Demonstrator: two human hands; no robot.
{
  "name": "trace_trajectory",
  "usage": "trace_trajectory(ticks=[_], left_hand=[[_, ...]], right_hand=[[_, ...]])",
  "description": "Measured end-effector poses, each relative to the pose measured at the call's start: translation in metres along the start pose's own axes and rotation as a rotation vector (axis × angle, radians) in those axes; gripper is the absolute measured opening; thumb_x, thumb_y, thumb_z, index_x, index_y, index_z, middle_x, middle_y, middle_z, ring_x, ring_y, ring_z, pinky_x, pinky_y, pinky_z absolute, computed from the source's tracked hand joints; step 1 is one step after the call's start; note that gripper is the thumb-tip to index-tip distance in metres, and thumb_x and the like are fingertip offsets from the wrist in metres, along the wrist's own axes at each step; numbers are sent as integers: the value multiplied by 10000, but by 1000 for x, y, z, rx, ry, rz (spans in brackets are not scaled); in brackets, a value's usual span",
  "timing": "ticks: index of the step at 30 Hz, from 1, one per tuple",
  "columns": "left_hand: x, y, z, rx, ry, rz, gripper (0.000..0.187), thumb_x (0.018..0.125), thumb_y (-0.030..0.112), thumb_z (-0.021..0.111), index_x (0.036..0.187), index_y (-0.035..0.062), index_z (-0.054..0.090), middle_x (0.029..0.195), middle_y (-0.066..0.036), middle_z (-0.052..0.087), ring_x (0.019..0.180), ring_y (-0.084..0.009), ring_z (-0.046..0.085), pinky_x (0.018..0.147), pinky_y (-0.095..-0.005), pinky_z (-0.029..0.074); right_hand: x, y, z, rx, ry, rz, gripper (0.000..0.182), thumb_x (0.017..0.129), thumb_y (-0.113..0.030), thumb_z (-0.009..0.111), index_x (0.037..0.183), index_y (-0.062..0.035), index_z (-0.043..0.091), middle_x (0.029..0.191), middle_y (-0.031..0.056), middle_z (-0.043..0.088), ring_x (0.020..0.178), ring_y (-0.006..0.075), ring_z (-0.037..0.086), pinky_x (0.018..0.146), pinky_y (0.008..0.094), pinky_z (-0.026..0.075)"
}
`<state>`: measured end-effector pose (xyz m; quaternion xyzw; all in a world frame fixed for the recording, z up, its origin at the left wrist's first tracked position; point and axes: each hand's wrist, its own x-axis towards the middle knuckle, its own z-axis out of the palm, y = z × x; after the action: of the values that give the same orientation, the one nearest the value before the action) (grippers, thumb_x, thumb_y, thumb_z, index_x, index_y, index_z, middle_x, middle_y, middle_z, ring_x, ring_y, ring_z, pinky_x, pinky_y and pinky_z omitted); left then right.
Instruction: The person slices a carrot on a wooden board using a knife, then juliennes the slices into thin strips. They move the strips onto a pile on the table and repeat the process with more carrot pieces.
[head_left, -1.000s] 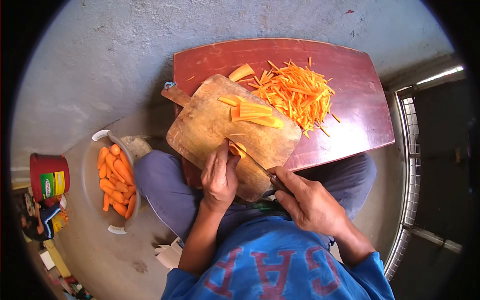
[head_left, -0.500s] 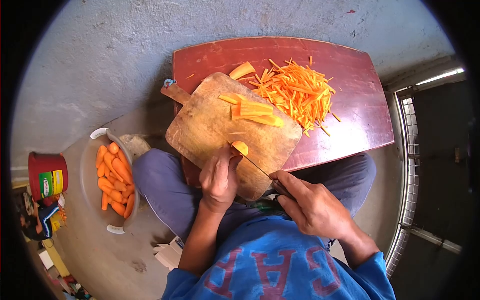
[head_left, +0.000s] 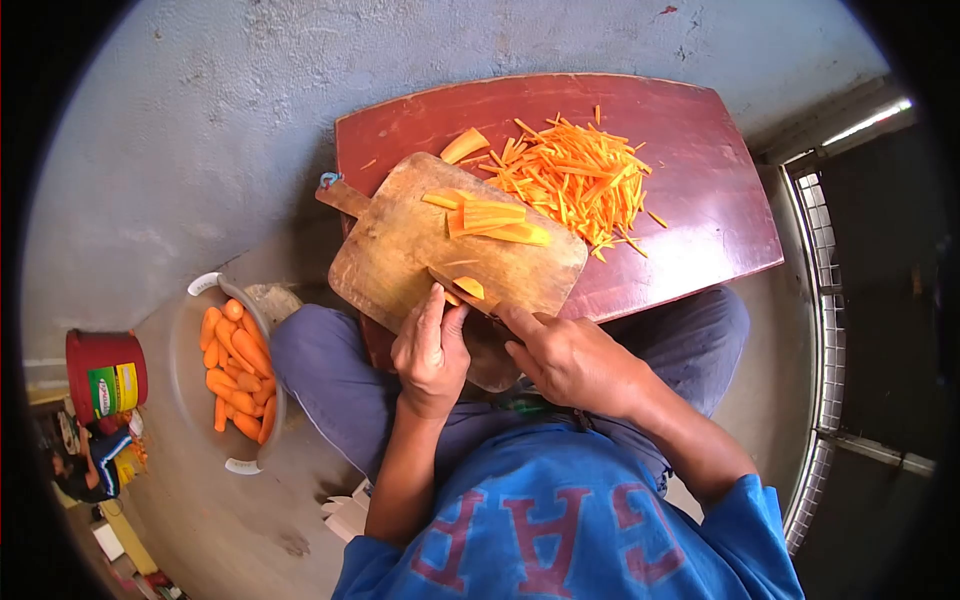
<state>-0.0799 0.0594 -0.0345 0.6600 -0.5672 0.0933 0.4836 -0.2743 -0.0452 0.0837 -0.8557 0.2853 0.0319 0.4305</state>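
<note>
A wooden cutting board (head_left: 400,240) lies partly on the red table, its lower end over my lap. My right hand (head_left: 575,362) is closed around the handle of a knife (head_left: 470,300), whose blade lies over the board's lower part. My left hand (head_left: 432,355) has its fingertips together at a small carrot piece beside the blade. Just beyond the blade sits a cut carrot piece (head_left: 468,287). Several carrot slices (head_left: 492,216) rest higher on the board. A heap of thin carrot strips (head_left: 585,180) lies on the table behind the board.
A carrot chunk (head_left: 464,145) lies on the red table (head_left: 700,180) behind the board. On the floor at left stands a tub (head_left: 185,380) of whole carrots (head_left: 240,350). A red bucket (head_left: 105,375) and another person (head_left: 95,465) are at far left; a metal-framed door is at right.
The knife and my right hand have moved left, and the blade is now across the carrot with a piece apart beyond it. The whole view has shifted slightly.
</note>
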Motion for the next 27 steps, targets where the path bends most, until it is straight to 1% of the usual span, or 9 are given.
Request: trace_trajectory(ticks=[3,6,12,15,18,20,21,24,27], left_hand=[[2,4,-2,14,-5,-12,390,1016,9,885,1361,-115,753,1105,-267,833,975,-438,847,835,-484,695],[3,5,-2,-16,-11,-39,392,1014,-10,874,1375,-102,751,1076,-253,828,944,-423,844,814,-482,686],[4,3,0,-65,15,-49,394,1004,-65,852,1384,-93,750,1052,-230,825,903,-390,841,795,-466,678],[3,3,1,-59,19,-51,392,1002,-72,852,1381,-91,752,1054,-228,827,913,-390,845,798,-460,679],[1,2,0,-76,24,-77,374,1002,-69,855,1363,-85,757,1070,-236,830,932,-397,849,806,-459,682],[2,4,0,-114,29,-106,352,1001,-66,859,1339,-80,761,1081,-242,832,942,-406,850,810,-460,683],[2,3,0,-101,30,-88,341,1000,-65,861,1325,-76,761,1085,-244,832,945,-411,849,812,-461,683],[1,1,1,-85,30,-57,312,995,-66,866,1290,-67,761,1090,-245,832,953,-425,845,817,-464,682],[2,3,0,-110,26,-68,305,986,-82,864,1270,-60,759,1087,-237,832,951,-430,840,819,-463,681]], right_hand=[[-1,13,8,60,116,-129,443,1097,-77,725,1504,46,599,1007,354,759,977,558,768,812,597,602],[-12,3,4,109,161,-154,437,1102,-75,718,1509,41,609,1024,347,768,969,550,775,823,589,604],[-36,-11,-14,156,182,-60,461,1116,-79,719,1554,24,621,1150,300,795,1052,517,799,892,528,622],[-42,-19,-20,190,126,35,473,1125,-84,715,1574,18,611,1202,294,799,1118,506,798,931,509,622],[-46,-25,-25,221,100,56,474,1128,-83,711,1576,32,605,1248,302,796,1153,506,793,954,507,621],[-47,-25,-23,226,124,-3,473,1130,-83,707,1575,39,602,1254,305,796,1156,512,792,952,511,623],[-48,-24,-22,229,136,-30,473,1130,-83,706,1574,43,600,1257,306,796,1157,515,791,951,514,624],[-50,-25,-19,223,140,-40,489,1132,-82,701,1587,53,583,1252,315,791,1164,525,785,946,522,625],[-49,-25,-16,189,174,-83,482,1119,-108,709,1554,54,581,1229,366,772,1082,563,778,899,588,633]])
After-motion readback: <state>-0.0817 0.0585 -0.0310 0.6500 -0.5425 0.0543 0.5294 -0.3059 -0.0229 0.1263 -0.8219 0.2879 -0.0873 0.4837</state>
